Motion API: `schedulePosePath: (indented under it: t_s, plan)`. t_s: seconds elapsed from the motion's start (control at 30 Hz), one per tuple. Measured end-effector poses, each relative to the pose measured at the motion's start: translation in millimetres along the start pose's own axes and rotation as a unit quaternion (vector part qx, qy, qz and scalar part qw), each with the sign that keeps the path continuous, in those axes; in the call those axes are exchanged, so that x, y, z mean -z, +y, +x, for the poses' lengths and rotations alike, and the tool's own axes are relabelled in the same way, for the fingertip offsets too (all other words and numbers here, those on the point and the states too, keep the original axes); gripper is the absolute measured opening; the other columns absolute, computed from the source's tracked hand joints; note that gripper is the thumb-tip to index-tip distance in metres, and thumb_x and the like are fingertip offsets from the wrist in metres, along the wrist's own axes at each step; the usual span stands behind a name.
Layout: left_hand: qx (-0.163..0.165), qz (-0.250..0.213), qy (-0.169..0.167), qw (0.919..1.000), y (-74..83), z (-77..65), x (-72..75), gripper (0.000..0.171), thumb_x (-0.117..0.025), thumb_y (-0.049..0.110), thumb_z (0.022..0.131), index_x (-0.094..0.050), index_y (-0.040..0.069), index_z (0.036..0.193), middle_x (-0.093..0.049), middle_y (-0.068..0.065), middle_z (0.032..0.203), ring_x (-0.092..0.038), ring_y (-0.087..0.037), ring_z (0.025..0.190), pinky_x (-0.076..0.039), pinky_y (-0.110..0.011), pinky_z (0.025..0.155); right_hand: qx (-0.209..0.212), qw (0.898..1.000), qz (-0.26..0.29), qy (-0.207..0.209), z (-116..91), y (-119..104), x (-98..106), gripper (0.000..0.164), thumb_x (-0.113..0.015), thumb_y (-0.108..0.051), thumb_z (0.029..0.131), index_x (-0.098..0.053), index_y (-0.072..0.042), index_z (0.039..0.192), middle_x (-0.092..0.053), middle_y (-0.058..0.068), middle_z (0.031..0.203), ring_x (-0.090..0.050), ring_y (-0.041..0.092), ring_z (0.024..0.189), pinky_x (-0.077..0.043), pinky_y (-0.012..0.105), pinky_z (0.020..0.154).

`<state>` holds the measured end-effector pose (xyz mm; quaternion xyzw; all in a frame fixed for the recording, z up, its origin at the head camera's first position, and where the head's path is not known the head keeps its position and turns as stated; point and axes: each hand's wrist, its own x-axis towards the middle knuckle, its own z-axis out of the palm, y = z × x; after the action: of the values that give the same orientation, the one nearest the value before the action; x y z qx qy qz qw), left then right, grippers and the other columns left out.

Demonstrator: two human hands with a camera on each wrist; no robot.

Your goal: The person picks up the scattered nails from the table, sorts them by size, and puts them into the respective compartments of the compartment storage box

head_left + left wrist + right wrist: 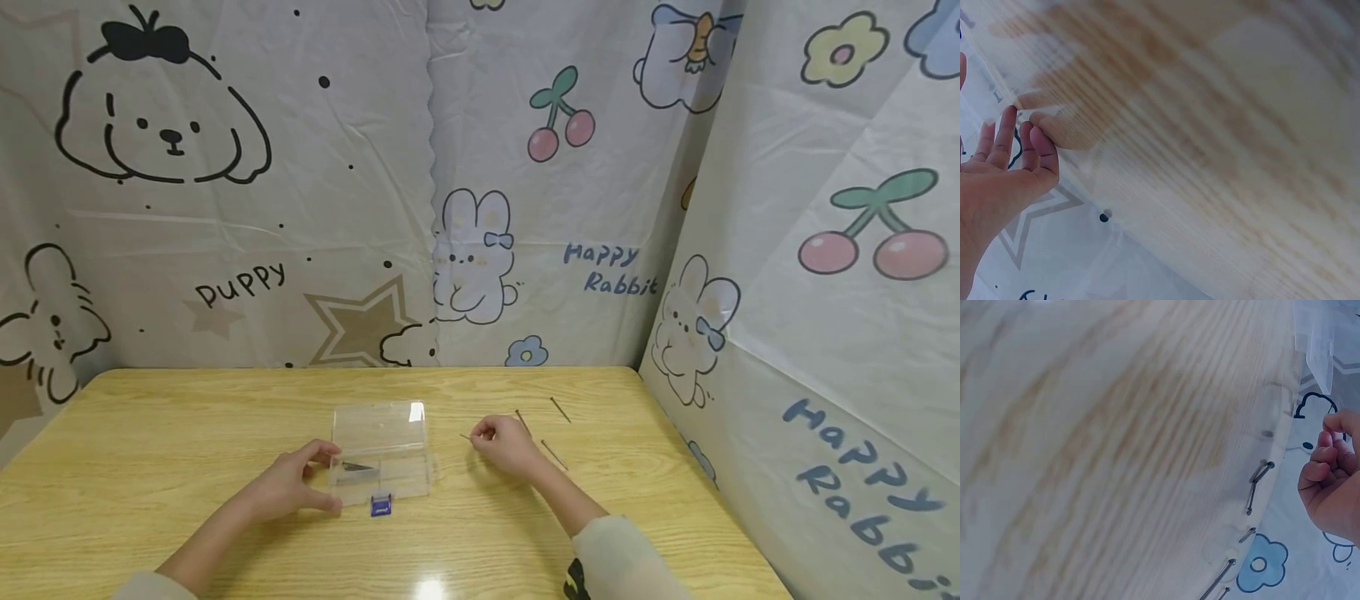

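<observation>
A clear plastic box (407,477) lies on the table with its lid (378,423) raised at the back and a blue latch (381,505) at its front. A few nails (358,467) lie in its left compartment. My left hand (288,487) grips the box's left side, thumb at the front corner, fingers toward the hinge. To the right of the box, my right hand (504,446) pinches a thin nail (465,437) whose end points left. In the right wrist view that hand (1335,481) has its fingers curled in; the nail is hardly visible there.
Loose nails (554,455) lie on the wooden table (187,433) around and beyond my right hand, one nail (561,410) farthest back. A printed cloth (375,183) hangs behind the table's far edge and along its right side.
</observation>
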<state>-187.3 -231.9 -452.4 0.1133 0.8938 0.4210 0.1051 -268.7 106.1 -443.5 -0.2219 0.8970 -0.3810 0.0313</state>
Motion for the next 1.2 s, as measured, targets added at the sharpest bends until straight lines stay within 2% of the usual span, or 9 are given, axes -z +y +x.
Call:
schedulePosePath:
  t_s: [0.17,0.3,0.67,0.9,1.2]
  plan:
    - [-0.004,0.003,0.000,1.0000,1.4,-0.6,0.5,0.077,-0.083,0.031,0.068,-0.045,0.000,0.128,-0.054,-0.017,0.122,-0.048,-0.038,0.116,-0.042,-0.054,0.098,-0.026,1.000,-0.003,-0.013,4.3,-4.5,-4.9,0.010,-0.059,-0.014,0.089,-0.066,-0.006,0.088,-0.055,0.001,0.077,-0.045,0.011,0.068,-0.038,0.021,0.056]
    - [-0.006,0.004,0.002,1.0000,0.7,-0.3,0.8,0.077,-0.083,0.031,0.068,-0.045,0.000,0.128,-0.055,-0.017,0.121,-0.049,-0.037,0.116,-0.042,-0.053,0.098,-0.030,0.999,-0.004,-0.019,6.3,-10.7,-7.9,0.010,-0.060,-0.014,0.088,-0.066,-0.006,0.088,-0.054,-0.001,0.077,-0.045,0.010,0.068,-0.038,0.019,0.055]
    - [-0.006,0.008,0.005,0.9999,0.9,0.0,0.9,0.076,-0.083,0.030,0.068,-0.046,0.001,0.127,-0.055,-0.016,0.120,-0.049,-0.037,0.114,-0.042,-0.054,0.098,-0.007,0.999,-0.008,-0.040,8.7,-29.5,-18.1,0.010,-0.061,-0.015,0.088,-0.066,-0.006,0.087,-0.053,-0.002,0.074,-0.043,0.008,0.065,-0.037,0.018,0.054]
    - [-0.003,0.006,0.005,1.0000,0.3,0.5,0.8,0.076,-0.083,0.030,0.068,-0.046,0.001,0.127,-0.055,-0.016,0.120,-0.049,-0.037,0.114,-0.042,-0.054,0.097,0.044,0.998,-0.008,-0.044,9.0,-40.9,-23.8,0.011,-0.059,-0.013,0.088,-0.066,-0.006,0.084,-0.051,-0.005,0.072,-0.043,0.006,0.065,-0.038,0.018,0.054]
    - [-0.014,0.004,0.002,0.9999,-0.5,-0.6,0.4,0.075,-0.082,0.030,0.069,-0.045,0.001,0.127,-0.054,-0.016,0.120,-0.049,-0.038,0.114,-0.042,-0.054,0.098,0.027,0.997,-0.027,-0.065,18.0,-51.0,-42.9,0.009,-0.062,-0.012,0.086,-0.068,-0.007,0.082,-0.049,-0.007,0.069,-0.042,0.004,0.064,-0.037,0.015,0.056]
